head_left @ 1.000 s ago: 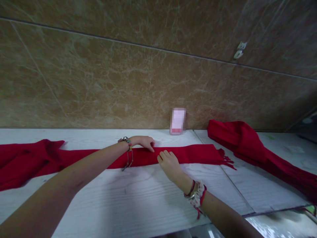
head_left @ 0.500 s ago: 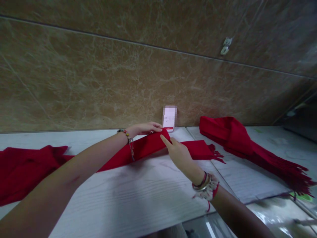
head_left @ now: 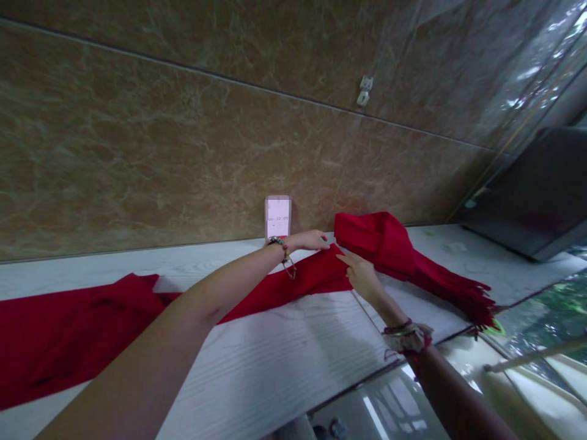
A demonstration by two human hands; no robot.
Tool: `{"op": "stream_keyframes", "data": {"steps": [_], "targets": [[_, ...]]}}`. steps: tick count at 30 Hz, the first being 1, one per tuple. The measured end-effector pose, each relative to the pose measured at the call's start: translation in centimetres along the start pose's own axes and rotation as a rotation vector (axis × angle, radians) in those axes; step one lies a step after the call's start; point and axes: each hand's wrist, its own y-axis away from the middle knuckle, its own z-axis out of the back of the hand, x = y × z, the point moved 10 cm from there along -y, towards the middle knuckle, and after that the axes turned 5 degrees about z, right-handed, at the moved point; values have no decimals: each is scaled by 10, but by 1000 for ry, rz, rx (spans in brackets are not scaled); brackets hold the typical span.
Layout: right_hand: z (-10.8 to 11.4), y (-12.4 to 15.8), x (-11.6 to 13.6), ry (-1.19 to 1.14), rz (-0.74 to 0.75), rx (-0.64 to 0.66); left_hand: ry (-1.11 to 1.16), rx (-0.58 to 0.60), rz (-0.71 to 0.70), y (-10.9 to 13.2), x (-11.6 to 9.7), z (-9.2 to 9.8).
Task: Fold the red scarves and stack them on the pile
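A long red scarf (head_left: 279, 290) lies lengthwise on the white counter, one flat strip running to the right under my left forearm. At the strip's right end, my left hand (head_left: 312, 240) pinches the upper corner with fingers bent. From the right, my right hand (head_left: 362, 275) grips the same end, its index finger stretched along the edge and its thumb side against the cloth. A wide part of the red cloth (head_left: 68, 336) spreads at the left, partly hidden by my left arm. Bracelets hang on both my wrists.
Beyond my right hand lies a second, loosely folded red scarf (head_left: 380, 241) with a fringe. A phone (head_left: 277, 215) leans upright against the brown marbled wall (head_left: 183, 140). A dark box-shaped object (head_left: 527, 195) stands at the right end of the white counter (head_left: 257, 366).
Both hands have moved right along the counter, carrying the strip's end over the fringed end that showed before. The view has turned to the right.
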Motion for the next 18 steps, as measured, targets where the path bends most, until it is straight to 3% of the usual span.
{"op": "stream_keyframes", "data": {"steps": [4,6,9,12,18], "targets": [[-26,18,-15,-28,-64,-44,-193,-101,14,42,11,-35],[-29,21,-16,-65,-58,-84,-345,-89,34,73,25,-56],[-26,20,-20,-128,-57,-122,-486,-67,127,106,47,-73],[-17,16,-26,-197,-63,-145,-564,-59,89,110,43,-71],[-4,22,-40,-320,-70,-166,-635,-163,-192,84,13,-45]]}}
